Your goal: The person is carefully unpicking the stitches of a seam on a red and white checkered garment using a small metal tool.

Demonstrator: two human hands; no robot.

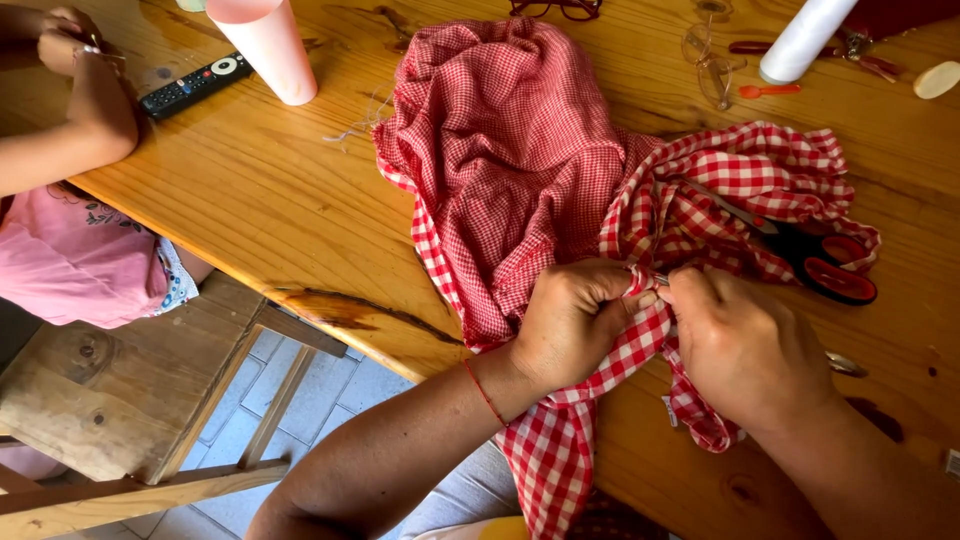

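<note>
Two hands work a fold of red-and-white checked cloth (pixel 560 200) at the near edge of a wooden table (pixel 250 200). The left hand (pixel 575 320), a thin red cord at its wrist, is closed, thumb and fingers pinching a bunched strip of the large-check fabric. The right hand (pixel 740 345) is closed too, its fingertips meeting the left hand's at the same fold; a small metal tip shows between them, too small to identify.

The cloth sprawls across the table from 12 o'clock down to 6 o'clock, where its lower end hangs over the edge between the forearms. Its long axis runs roughly from 11 o'clock to 5 o'clock. The upper part is a fine, small check, crumpled into soft ridges; the trim and lower strip carry a bolder, larger check, gathered into ruffles toward 3 o'clock.

Red-handled scissors (pixel 810 255) lie on the ruffled cloth at 2 o'clock from the hands, blades pointing toward 10 o'clock. At 11 o'clock stand a pink cup (pixel 270 45) and a black remote control (pixel 195 85). At the far left, another person in a pink shirt (pixel 70 255) rests an arm on the table.
</note>
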